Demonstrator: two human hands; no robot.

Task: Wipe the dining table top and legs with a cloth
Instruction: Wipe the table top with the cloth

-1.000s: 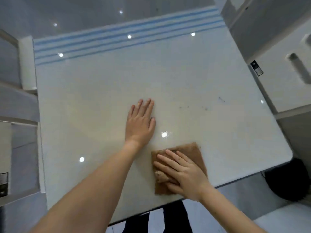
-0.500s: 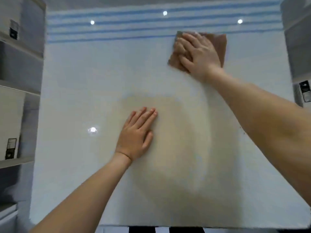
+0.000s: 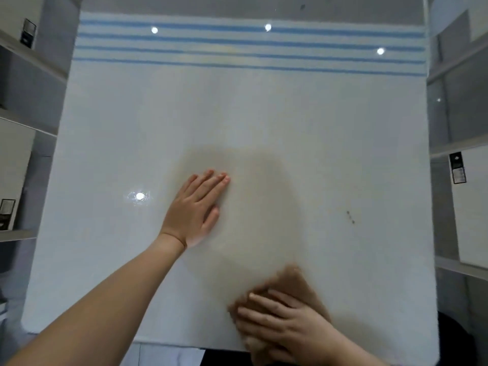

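Blurred cloth [image 3: 299, 282], mostly under the right hand [image 3: 285, 323].

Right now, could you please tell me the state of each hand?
Left hand: open, flat on the glossy white table top.
Right hand: open, pressing the brown fuzzy cloth at the near edge.

Bright overhead glare, motion blur, wide-angle distortion

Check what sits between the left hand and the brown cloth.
Nothing: in the head view, only bare glossy white table top lies between the left hand and the brown fuzzy cloth under the right hand.
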